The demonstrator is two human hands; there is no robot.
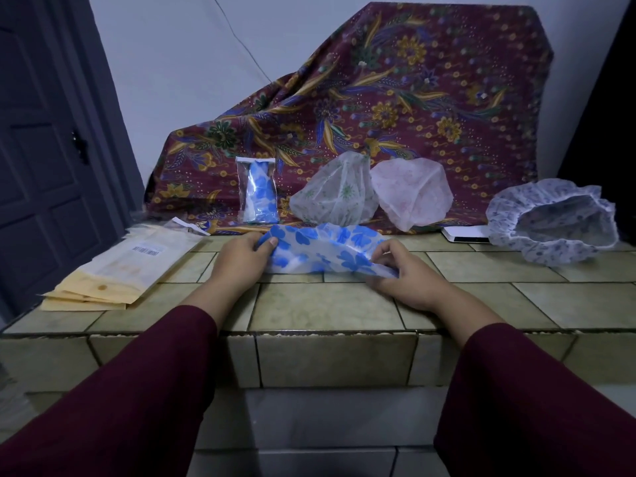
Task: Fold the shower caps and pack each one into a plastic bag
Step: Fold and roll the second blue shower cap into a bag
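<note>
Cap in hand: a translucent white plastic shower cap printed with blue flowers [323, 249] lies flattened on the tiled greenish desk [327, 308], near its middle, its long axis running left to right across the view, with one end toward each hand.
Left grip: the left hand [241, 258] pinches the cap's left end, thumb on top and fingers curled beneath the plastic.
Right grip: the right hand [402, 273] pinches the cap's near right edge between thumb and fingertips; that corner is lifted slightly off the desk.
Sleeves: both forearms wear dark maroon sleeves [137, 401] and cross the desk's front edge.
Packed cap: a clear plastic bag holding a folded blue-flowered cap [258, 191] stands upright behind the left hand, leaning on the patterned maroon batik cloth [395, 98].
Waiting caps: a white cap with a green print [335, 194] and a pale pink cap [413, 192] sit side by side, touching, just behind the cap being held; a white cap with small blue flowers [554, 218] rests at the far right, its opening turned toward the camera.
Bag supply: a stack of flat yellowish plastic bag packs with a barcode label [124, 270] lies at the desk's left end.
Other: a flat white box [464, 234] lies beside the far-right cap.
</note>
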